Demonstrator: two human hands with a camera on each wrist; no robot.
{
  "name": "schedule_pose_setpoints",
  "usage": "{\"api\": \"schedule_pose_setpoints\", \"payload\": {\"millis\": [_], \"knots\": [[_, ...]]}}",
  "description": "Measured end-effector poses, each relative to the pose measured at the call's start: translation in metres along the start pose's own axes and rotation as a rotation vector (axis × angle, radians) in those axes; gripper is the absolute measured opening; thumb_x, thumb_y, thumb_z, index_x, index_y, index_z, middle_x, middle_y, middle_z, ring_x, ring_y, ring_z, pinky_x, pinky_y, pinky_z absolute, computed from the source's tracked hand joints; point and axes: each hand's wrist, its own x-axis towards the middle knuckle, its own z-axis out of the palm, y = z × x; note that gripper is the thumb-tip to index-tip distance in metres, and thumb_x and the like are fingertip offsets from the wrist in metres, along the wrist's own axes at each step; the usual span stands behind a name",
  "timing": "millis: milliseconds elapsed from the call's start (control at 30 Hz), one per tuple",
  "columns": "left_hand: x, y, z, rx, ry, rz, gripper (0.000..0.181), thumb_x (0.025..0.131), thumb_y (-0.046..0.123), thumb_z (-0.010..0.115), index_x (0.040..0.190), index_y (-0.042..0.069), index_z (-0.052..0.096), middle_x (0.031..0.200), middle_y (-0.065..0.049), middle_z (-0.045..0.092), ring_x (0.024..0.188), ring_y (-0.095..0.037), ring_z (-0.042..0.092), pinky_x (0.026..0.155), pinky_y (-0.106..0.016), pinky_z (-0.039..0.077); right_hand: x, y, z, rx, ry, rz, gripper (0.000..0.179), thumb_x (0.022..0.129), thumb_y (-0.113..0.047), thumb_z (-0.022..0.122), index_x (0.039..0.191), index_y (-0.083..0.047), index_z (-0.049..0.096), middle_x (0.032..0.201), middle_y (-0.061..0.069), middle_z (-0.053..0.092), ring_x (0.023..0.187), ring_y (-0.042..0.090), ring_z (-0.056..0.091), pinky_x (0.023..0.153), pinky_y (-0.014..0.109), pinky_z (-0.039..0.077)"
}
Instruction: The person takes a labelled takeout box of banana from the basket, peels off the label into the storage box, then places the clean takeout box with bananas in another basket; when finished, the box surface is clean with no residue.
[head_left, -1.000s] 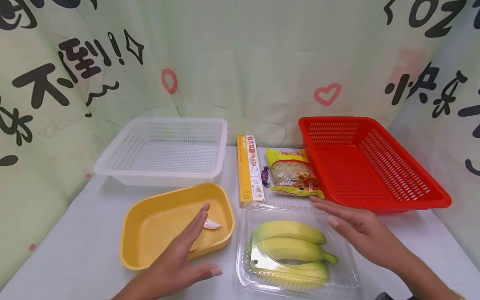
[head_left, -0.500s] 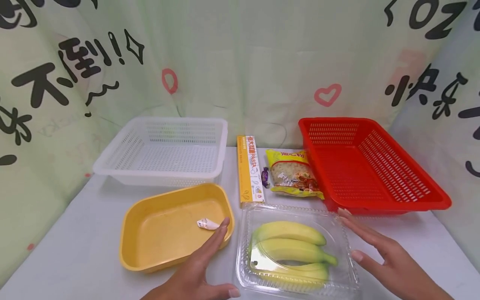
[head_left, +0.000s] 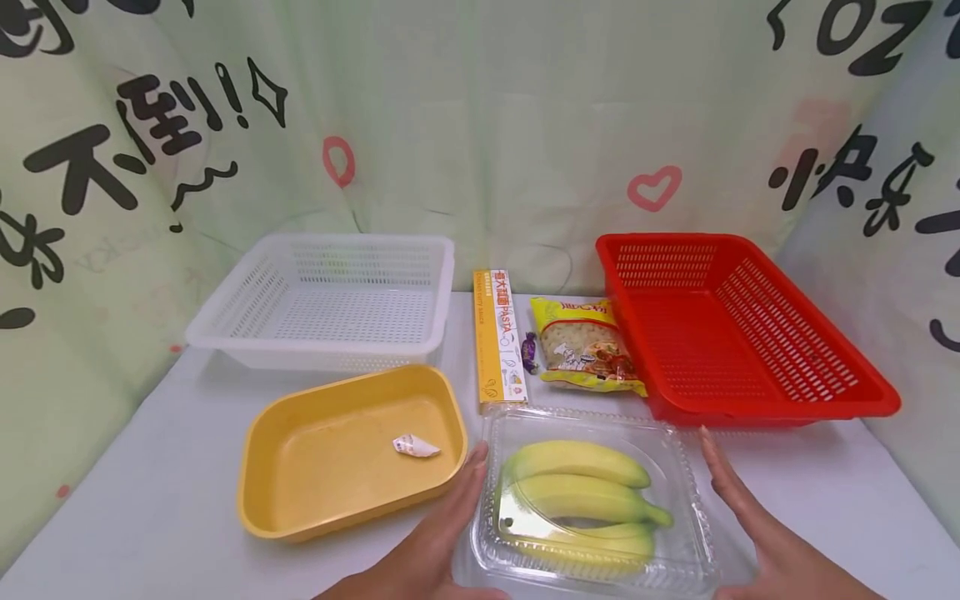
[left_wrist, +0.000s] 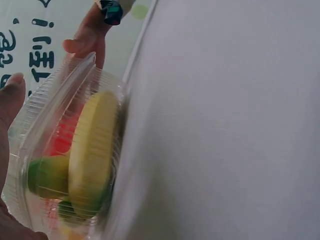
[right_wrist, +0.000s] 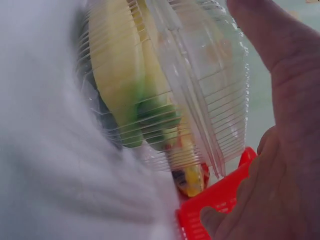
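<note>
A clear plastic clamshell box [head_left: 686, 467] with its lid down lies at the front of the table. Yellow-green bananas [head_left: 581, 492] show through it. Along the box's left side is my left hand [head_left: 435, 542], fingers straight and thumb spread, at or very near the rim; contact cannot be made out. My right hand [head_left: 783, 533] stands off the right side with straight fingers and a gap to the box. Both wrist views show the box side on, with the left thumb [left_wrist: 12, 100] beside its lid and the right hand [right_wrist: 295, 100] apart from it.
Left of the box sits a yellow tray [head_left: 322, 467] holding a small white-wrapped piece [head_left: 416, 447]. Behind stand a white basket [head_left: 315, 357] and a red basket [head_left: 750, 408]. Between them lie a pasta box [head_left: 498, 333], a purple-wrapped sweet [head_left: 528, 352] and a yellow food bag [head_left: 588, 346].
My left hand has moved right from over the yellow tray to the box's left side. My right hand has drawn back right and nearer, off the box's far corner. The box has stayed put.
</note>
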Motion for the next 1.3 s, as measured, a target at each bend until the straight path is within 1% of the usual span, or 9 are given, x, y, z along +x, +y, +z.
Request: {"api": "schedule_pose_setpoints", "payload": {"millis": [100, 200, 267, 433, 600, 733, 867, 1033, 1300], "knots": [[0.001, 0.001, 0.006, 0.033, 0.018, -0.096, 0.113, 0.084, 0.047, 0.072, 0.15, -0.012, 0.001, 0.157, -0.03, -0.003, 0.145, -0.04, 0.002, 0.115, -0.038, 0.01, 0.002, -0.002, 0.007, 0.098, -0.019, 0.044, 0.116, 0.084, -0.016, 0.07, 0.134, -0.07, -0.02, 0.153, -0.014, -0.014, 0.137, 0.017, 0.015, 0.089, 0.045, 0.052], [0.004, 0.002, 0.01, 0.058, 0.037, -0.148, 0.115, 0.083, 0.05, 0.072, 0.15, -0.011, 0.001, 0.158, -0.027, -0.004, 0.144, -0.041, 0.004, 0.114, -0.043, 0.014, 0.003, -0.005, 0.012, 0.161, 0.0, 0.085, 0.118, 0.084, -0.009, 0.069, 0.133, -0.073, -0.017, 0.152, -0.011, -0.008, 0.137, 0.034, 0.016, 0.088, 0.051, 0.051], [0.005, 0.003, 0.012, 0.057, 0.048, -0.176, 0.115, 0.083, 0.048, 0.073, 0.151, -0.009, 0.001, 0.159, -0.026, -0.004, 0.145, -0.04, 0.005, 0.114, -0.045, 0.016, 0.003, -0.006, 0.013, 0.188, 0.005, 0.097, 0.117, 0.085, -0.008, 0.069, 0.133, -0.074, -0.014, 0.152, -0.01, -0.006, 0.138, 0.037, 0.014, 0.088, 0.052, 0.05], [0.009, 0.007, 0.014, 0.041, 0.061, -0.28, 0.112, 0.082, 0.04, 0.078, 0.154, -0.002, 0.003, 0.161, -0.019, 0.001, 0.146, -0.034, 0.007, 0.114, -0.042, 0.017, 0.006, -0.004, 0.011, 0.112, 0.01, 0.086, 0.113, 0.086, -0.013, 0.07, 0.135, -0.072, -0.014, 0.155, -0.005, -0.009, 0.138, 0.041, -0.001, 0.085, 0.049, 0.053], [0.01, 0.013, 0.013, -0.028, 0.06, -0.413, 0.111, 0.081, 0.04, 0.079, 0.156, 0.006, 0.004, 0.162, -0.012, 0.001, 0.146, -0.031, 0.008, 0.113, -0.046, 0.02, 0.008, 0.0, 0.008, 0.107, 0.007, 0.096, 0.111, 0.087, -0.013, 0.069, 0.136, -0.072, -0.012, 0.157, 0.001, -0.008, 0.138, 0.04, 0.007, 0.085, 0.049, 0.052], [0.01, 0.015, 0.014, -0.079, 0.06, -0.485, 0.108, 0.083, 0.042, 0.076, 0.157, 0.009, 0.005, 0.162, -0.008, 0.002, 0.146, -0.028, 0.008, 0.114, -0.046, 0.019, 0.01, 0.002, 0.008, 0.107, 0.025, 0.11, 0.11, 0.086, -0.014, 0.07, 0.137, -0.071, -0.01, 0.159, 0.003, -0.009, 0.137, 0.041, 0.01, 0.086, 0.049, 0.052], [0.009, 0.015, 0.015, -0.116, 0.105, -0.487, 0.101, 0.086, 0.038, 0.075, 0.156, 0.008, 0.009, 0.162, -0.008, 0.005, 0.146, -0.026, 0.009, 0.115, -0.036, 0.016, 0.011, 0.003, 0.009, 0.076, 0.051, 0.124, 0.11, 0.085, -0.016, 0.072, 0.138, -0.07, -0.009, 0.16, 0.009, -0.01, 0.136, 0.045, 0.011, 0.084, 0.048, 0.053], [0.008, 0.015, 0.016, -0.14, 0.16, -0.424, 0.094, 0.088, 0.031, 0.074, 0.155, 0.002, 0.015, 0.161, -0.014, 0.009, 0.145, -0.029, 0.011, 0.113, -0.025, 0.013, 0.01, 0.004, 0.008, 0.061, 0.055, 0.121, 0.111, 0.085, -0.016, 0.072, 0.138, -0.069, -0.009, 0.161, 0.009, -0.011, 0.137, 0.045, 0.01, 0.084, 0.048, 0.053], [0.007, 0.019, 0.013, -0.128, 0.16, -0.405, 0.095, 0.086, 0.029, 0.076, 0.155, 0.002, 0.015, 0.159, -0.018, 0.012, 0.144, -0.033, 0.014, 0.113, -0.028, 0.015, 0.007, 0.001, 0.008, 0.104, 0.031, 0.134, 0.106, 0.089, -0.017, 0.069, 0.138, -0.07, -0.01, 0.16, 0.008, -0.011, 0.137, 0.044, 0.007, 0.085, 0.049, 0.053]]}}
